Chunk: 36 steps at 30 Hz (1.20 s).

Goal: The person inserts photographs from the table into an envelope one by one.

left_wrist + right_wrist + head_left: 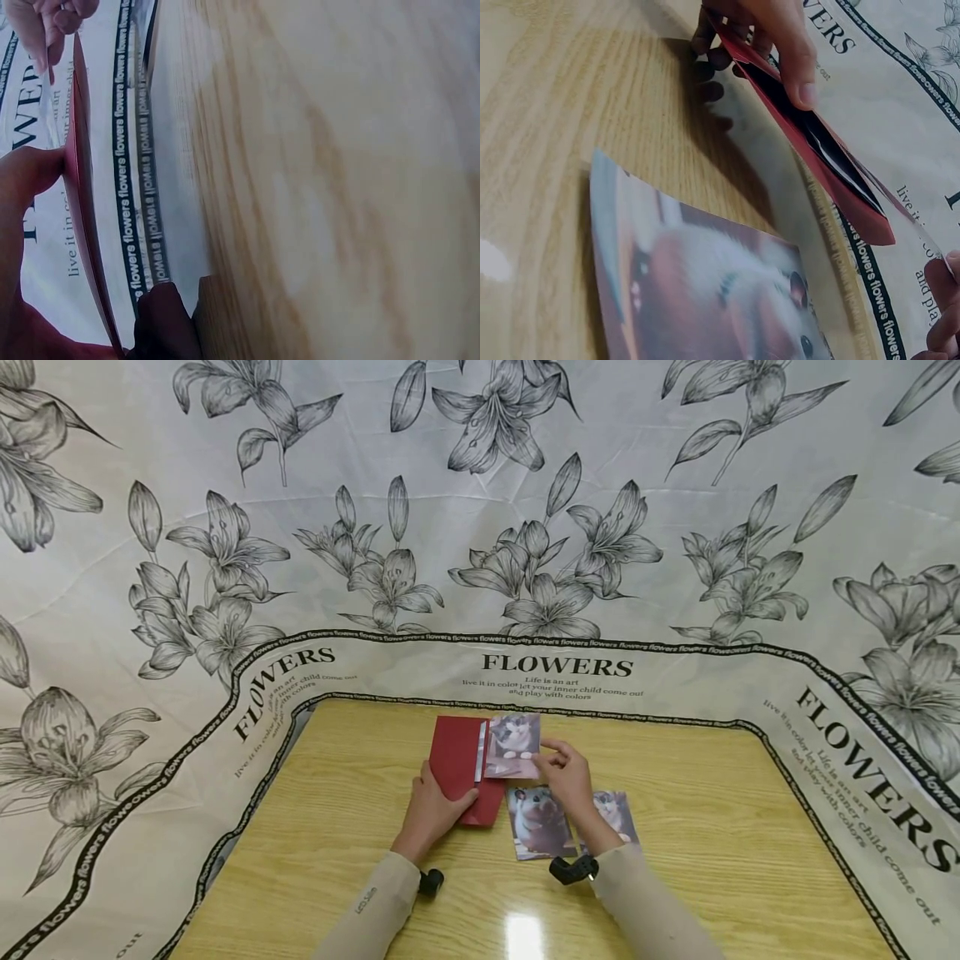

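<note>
Left hand [433, 810] grips the flat red paper envelope [463, 768], lifted off the wooden table [337, 827] w/ its mouth open. Right hand [566, 777] pinches a glossy hamster photo [513, 745] at the mouth. Best keep photo level w/ opening, envelope steady.

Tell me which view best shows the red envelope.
Head view: the red envelope shows almost whole, held by the left hand while the right hand holds a hamster photo at its opening. Left wrist shows only its thin edge; right wrist shows its open mouth.
</note>
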### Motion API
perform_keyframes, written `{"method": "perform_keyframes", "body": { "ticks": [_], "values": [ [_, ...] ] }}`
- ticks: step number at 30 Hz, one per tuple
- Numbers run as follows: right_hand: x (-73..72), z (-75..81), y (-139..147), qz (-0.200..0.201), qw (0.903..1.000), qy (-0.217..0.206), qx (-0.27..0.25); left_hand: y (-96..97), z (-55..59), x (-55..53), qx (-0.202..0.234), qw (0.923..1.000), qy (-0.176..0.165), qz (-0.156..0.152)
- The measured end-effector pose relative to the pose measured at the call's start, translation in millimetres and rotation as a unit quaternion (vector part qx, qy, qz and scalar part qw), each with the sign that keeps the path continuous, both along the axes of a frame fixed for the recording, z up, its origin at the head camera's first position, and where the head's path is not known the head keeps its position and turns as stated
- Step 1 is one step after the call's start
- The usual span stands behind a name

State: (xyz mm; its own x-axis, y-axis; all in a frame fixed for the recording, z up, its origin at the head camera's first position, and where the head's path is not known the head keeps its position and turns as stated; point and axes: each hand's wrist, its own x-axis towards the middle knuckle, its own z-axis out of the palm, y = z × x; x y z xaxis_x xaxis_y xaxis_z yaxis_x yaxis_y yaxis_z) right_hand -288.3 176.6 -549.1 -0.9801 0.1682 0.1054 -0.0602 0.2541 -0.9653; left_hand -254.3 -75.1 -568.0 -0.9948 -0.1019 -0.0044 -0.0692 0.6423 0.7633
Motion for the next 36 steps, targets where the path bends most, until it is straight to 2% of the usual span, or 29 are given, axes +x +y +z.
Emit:
{"method": "perform_keyframes", "body": {
  "ticks": [10,17,27,36],
  "values": [
    [2.9,-4.0,-9,0.017,0.9997,-0.011,0.015,-0.2,-1.5,1.4,-0.006,1.0,0.0,0.003],
    [2.3,-5.9,-14,0.022,0.9995,-0.023,0.004,-0.9,-1.3,1.2,-0.007,1.0,0.005,-0.004],
    [-5.8,-11.9,-26,0.01,0.9999,0.0,-0.006,-1.2,-1.1,2.3,-0.003,1.0,0.0,-0.006],
    [-8.6,-15.5,-41,0.012,0.9996,0.009,0.023,-0.7,-1.2,1.6,-0.01,0.9999,0.002,-0.007]
  ]
}}
